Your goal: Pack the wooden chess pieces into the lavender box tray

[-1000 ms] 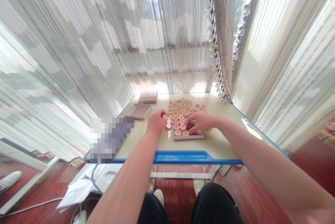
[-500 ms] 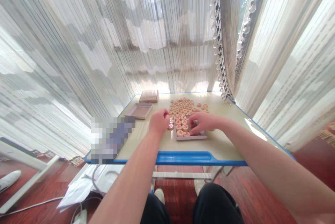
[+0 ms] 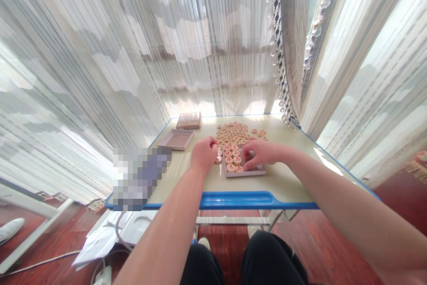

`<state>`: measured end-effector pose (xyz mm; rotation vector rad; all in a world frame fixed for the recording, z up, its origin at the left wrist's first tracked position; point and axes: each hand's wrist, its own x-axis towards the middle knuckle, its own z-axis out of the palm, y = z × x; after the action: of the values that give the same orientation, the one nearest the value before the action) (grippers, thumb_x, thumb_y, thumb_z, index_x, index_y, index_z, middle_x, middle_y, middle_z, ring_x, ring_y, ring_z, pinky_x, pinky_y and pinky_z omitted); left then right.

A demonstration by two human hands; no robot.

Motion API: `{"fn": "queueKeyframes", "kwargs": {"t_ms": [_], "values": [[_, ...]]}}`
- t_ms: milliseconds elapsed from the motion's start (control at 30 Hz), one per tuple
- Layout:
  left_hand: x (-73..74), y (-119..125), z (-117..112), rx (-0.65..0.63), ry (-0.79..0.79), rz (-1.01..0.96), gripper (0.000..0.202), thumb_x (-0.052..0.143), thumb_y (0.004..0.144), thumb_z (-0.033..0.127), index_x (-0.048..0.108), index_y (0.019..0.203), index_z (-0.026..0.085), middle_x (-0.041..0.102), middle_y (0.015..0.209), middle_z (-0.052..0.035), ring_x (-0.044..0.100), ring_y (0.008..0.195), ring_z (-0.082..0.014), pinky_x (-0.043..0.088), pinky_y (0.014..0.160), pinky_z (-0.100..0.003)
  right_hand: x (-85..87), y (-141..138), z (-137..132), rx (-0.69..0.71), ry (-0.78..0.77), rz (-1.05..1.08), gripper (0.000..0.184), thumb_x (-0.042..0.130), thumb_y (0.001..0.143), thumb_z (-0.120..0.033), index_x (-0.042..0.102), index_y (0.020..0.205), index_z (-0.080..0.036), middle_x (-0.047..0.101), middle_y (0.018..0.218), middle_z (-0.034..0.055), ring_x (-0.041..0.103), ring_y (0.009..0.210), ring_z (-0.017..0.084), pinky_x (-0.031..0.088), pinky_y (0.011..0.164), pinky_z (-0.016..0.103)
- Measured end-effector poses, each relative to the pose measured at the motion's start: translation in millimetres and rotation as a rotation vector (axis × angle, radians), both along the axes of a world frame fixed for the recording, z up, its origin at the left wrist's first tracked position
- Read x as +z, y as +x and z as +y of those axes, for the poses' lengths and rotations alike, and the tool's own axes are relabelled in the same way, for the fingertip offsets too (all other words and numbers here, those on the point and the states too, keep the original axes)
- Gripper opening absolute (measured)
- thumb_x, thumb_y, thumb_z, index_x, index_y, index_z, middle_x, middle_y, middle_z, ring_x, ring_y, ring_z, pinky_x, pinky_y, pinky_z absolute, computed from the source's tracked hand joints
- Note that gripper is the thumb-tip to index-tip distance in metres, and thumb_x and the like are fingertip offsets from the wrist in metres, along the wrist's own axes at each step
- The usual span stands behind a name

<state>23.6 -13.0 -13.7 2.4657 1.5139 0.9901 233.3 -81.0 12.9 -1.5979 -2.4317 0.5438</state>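
Observation:
A shallow grey tray [image 3: 258, 171] lies on the cream table [image 3: 287, 178] and holds two short rows of round wooden chess pieces [image 3: 232, 160] with red marks. My right hand [image 3: 262, 152] rests inside the tray, fingers curled against the pieces; what they pinch is hidden. My left hand [image 3: 204, 153] sits just left of the tray, fingers curled near a loose piece [image 3: 218, 159] beside the tray's edge. A heap of loose pieces [image 3: 233, 131] lies just beyond the tray.
A grey box lid [image 3: 176, 139] and a small patterned box [image 3: 189, 120] lie at the table's back left. Sheer curtains hang close around the table on three sides. The table's blue front rim [image 3: 233, 199] has a groove. Papers and cables lie on the floor at lower left.
My right hand has shifted slightly inside the tray. My left hand stays beside the tray. The camera has tilted a little, shifting the whole view.

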Motion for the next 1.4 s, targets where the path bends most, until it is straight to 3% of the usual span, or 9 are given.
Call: {"fn": "queueKeyframes", "kwargs": {"t_ms": [300, 433, 500, 567, 633, 867, 1033, 1200, 1400], "values": [[-2.0, -1.0, 1.4, 0.005, -0.013, -0.012, 0.02, 0.043, 0.074, 0.02, 0.063, 0.076, 0.021, 0.066, 0.073, -0.0018, 0.058, 0.071, -0.017, 0.043, 0.064, -0.027, 5.0, 2.4, -0.5, -0.034, 0.031, 0.04, 0.03, 0.064, 0.062, -0.049, 0.06, 0.072, -0.021, 0.061, 0.079, 0.0015, 0.054, 0.08, 0.018, 0.04, 0.066, 0.025], [-2.0, -0.1, 3.9, -0.008, -0.002, -0.036, 0.023, 0.042, 0.074, 0.019, 0.064, 0.079, 0.02, 0.066, 0.076, -0.0027, 0.058, 0.077, -0.0181, 0.045, 0.07, -0.029, -2.4, 21.7, 17.6, -0.345, 0.234, 0.094, 0.022, 0.051, 0.076, -0.034, 0.064, 0.088, -0.021, 0.062, 0.079, 0.0016, 0.055, 0.071, 0.015, 0.041, 0.063, 0.025], [-1.4, 1.3, 4.9, -0.066, 0.004, -0.062, 0.026, 0.039, 0.075, 0.017, 0.065, 0.079, 0.02, 0.067, 0.08, -0.0029, 0.058, 0.084, -0.0185, 0.045, 0.077, -0.03, -12.1, 36.0, 30.5, -0.519, 0.424, 0.069, 0.027, 0.047, 0.08, -0.03, 0.064, 0.098, -0.02, 0.063, 0.096, 0.005, 0.056, 0.082, 0.017, 0.042, 0.072, 0.027], [-0.9, 2.9, 5.5, -0.144, 0.013, -0.085, 0.03, 0.037, 0.075, 0.016, 0.066, 0.082, 0.019, 0.067, 0.086, -0.0027, 0.056, 0.093, -0.0189, 0.044, 0.084, -0.031, -23.2, 49.6, 41.7, -0.626, 0.499, 0.012, 0.035, 0.046, 0.082, -0.033, 0.061, 0.111, -0.021, 0.058, 0.117, 0.0067, 0.052, 0.103, 0.023, 0.04, 0.086, 0.032], [-0.8, 4.5, 5.6, -0.19, 0.018, -0.094, 0.034, 0.035, 0.075, 0.015, 0.067, 0.089, 0.019, 0.067, 0.093, -0.0029, 0.055, 0.098, -0.019, 0.043, 0.089, -0.032, -32.4, 59.1, 49.1, -0.635, 0.414, -0.031, 0.041, 0.041, 0.085, -0.037, 0.056, 0.119, -0.021, 0.053, 0.127, 0.0065, 0.047, 0.113, 0.025, 0.036, 0.093, 0.036], [-1.2, 7.6, 5.4, -0.247, 0.004, -0.029, 0.036, 0.033, 0.082, 0.019, 0.064, 0.099, 0.017, 0.066, 0.102, -0.0053, 0.054, 0.103, -0.0189, 0.041, 0.094, -0.033, -36.6, 58.3, 54.6, -0.62, 0.362, -0.022, 0.033, 0.042, 0.084, -0.036, 0.066, 0.102, -0.022, 0.063, 0.112, 0.006, 0.052, 0.107, 0.024, 0.039, 0.091, 0.035], [-3.0, 7.0, 6.5, -0.206, 0.014, -0.023, 0.035, 0.031, 0.084, 0.023, 0.064, 0.096, 0.018, 0.066, 0.1, -0.0042, 0.054, 0.101, -0.0179, 0.041, 0.093, -0.032, -34.7, 54.4, 53.9, -0.641, 0.36, 0.012, 0.029, 0.045, 0.081, -0.031, 0.067, 0.096, -0.023, 0.067, 0.102, 0.0045, 0.054, 0.103, 0.022, 0.041, 0.087, 0.032], [-4.2, 6.1, 8.8, -0.167, 0.025, -0.002, 0.035, 0.029, 0.086, 0.023, 0.062, 0.097, 0.018, 0.065, 0.1, -0.0059, 0.055, 0.1, -0.0188, 0.042, 0.092, -0.033, -37.0, 64.2, 54.6, -0.725, 0.341, 0.062, 0.036, 0.043, 0.079, -0.02, 0.062, 0.11, -0.021, 0.066, 0.108, 0.0043, 0.06, 0.096, 0.018, 0.045, 0.081, 0.026], [-5.0, 6.9, 12.1, -0.075, 0.016, 0.043, 0.034, 0.033, 0.083, 0.018, 0.062, 0.1, 0.017, 0.065, 0.101, -0.0085, 0.056, 0.1, -0.0217, 0.043, 0.092, -0.036, -36.0, 78.9, 54.6, -0.811, 0.335, 0.068, 0.036, 0.046, 0.075, -0.014, 0.064, 0.106, -0.016, 0.067, 0.102, 0.0101, 0.06, 0.098, 0.023, 0.045, 0.085, 0.032]]}}
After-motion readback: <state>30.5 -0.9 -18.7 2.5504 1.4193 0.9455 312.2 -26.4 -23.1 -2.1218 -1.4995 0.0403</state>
